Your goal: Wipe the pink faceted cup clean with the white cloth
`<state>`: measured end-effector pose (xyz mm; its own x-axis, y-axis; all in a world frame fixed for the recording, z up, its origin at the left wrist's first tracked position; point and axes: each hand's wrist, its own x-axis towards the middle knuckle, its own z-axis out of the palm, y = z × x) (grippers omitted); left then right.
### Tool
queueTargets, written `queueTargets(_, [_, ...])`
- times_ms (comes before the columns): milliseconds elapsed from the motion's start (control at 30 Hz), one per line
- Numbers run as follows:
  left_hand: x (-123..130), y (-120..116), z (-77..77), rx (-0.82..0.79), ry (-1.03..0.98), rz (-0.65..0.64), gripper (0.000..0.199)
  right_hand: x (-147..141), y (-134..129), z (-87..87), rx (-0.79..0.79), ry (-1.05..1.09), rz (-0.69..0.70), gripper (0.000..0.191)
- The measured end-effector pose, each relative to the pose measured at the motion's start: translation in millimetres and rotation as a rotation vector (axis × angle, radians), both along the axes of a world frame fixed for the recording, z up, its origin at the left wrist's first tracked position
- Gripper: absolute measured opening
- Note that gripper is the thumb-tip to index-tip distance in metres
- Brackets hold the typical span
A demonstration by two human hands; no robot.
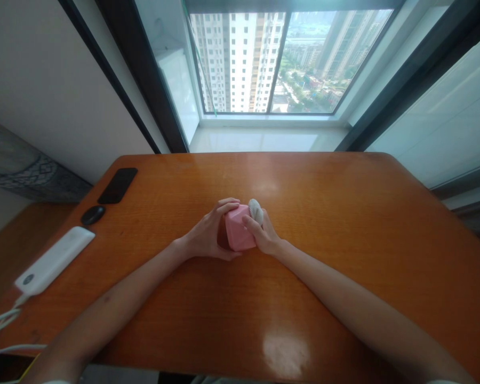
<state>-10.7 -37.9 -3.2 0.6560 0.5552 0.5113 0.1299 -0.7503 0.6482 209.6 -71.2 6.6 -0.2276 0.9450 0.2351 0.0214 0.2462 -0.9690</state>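
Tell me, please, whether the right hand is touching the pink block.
Touching; the head view shows the right hand with its thumb laid over the pink block.

Desk (344, 213): orange-brown wood, glossy, rounded far corners; pale glare near front edge, fainter patch toward back. Along left side, far to near: flat black slab (117, 185), phone-like, lying at a slant; small black oval object (93, 215) just beside its near end; long white bar (55, 260), dark round mark at near end. White cables (4, 319) run from there, lower left. Cannot tell how much of their length touches wood.
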Motion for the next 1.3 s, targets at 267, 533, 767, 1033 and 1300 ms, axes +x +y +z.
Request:
queueTargets(267, [0, -1, 4.6, -0.331, 0.055, 0.016, 0.115, -1, 4, 0.1, -0.039, -0.049, -0.036, 0.054])
queueTargets(533, [-2, 1, -3.1, -0.170, 0.049, 0.011, 0.135, -4, 4, 0.2, -0.090, 0.025, -0.033, 0.052])
queueTargets(767, [0, 1, -10.7, 0.101, 0.146, 0.075, 0.126, -7, 6, -2.3, -0.130, 0.090, -0.063, 0.050])
queueTargets(1033, [4, -1, -8.5, 0.076, 0.148, 0.122, 0.113, -7, 9, -7.9, -0.139, 0.101, -0.081, 0.046])
queueTargets(1300, [6, 0, -2.6, 0.076, 0.035, 0.097, 0.106, -7, 7, 0.6, -0.151, 0.075, -0.132, 0.044])
